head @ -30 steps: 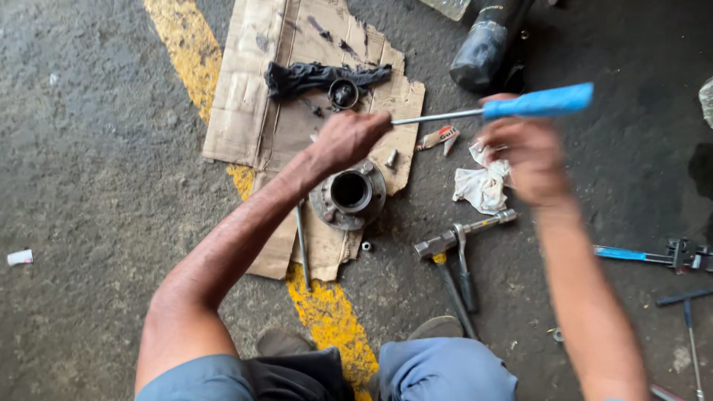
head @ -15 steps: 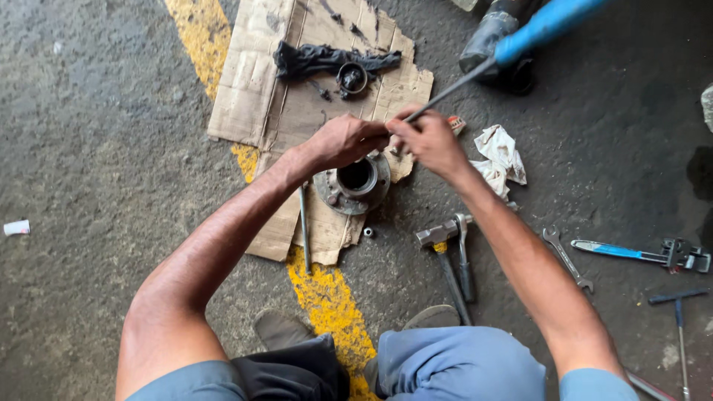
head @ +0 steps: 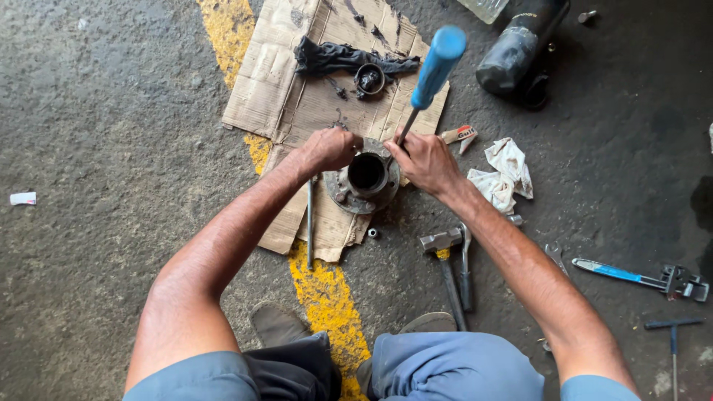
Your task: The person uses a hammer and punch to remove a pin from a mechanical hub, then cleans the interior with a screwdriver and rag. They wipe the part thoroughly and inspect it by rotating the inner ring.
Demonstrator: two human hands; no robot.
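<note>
A round metal wheel hub [head: 355, 191] with a dark central bore sits on a greasy sheet of cardboard [head: 271, 89]. My left hand [head: 328, 148] grips the hub's upper left rim. My right hand [head: 423, 161] is closed around the metal shaft of a blue-handled screwdriver [head: 437, 65]. The shaft's tip points down at the hub's upper right edge, and the handle leans up and away from me.
A black rag [head: 345, 57] and a small ring part [head: 369, 77] lie further up the cardboard. A hammer [head: 444, 267], a white cloth [head: 503, 172], a dark cylinder [head: 518, 46], a blue-handled tool [head: 639, 275] and a thin rod [head: 310, 223] lie on the concrete floor around a yellow painted line [head: 327, 297].
My right hand swung the screwdriver from out at the right in to the hub and slid down onto its shaft. The handle now stands more upright. My left hand stayed on the hub.
</note>
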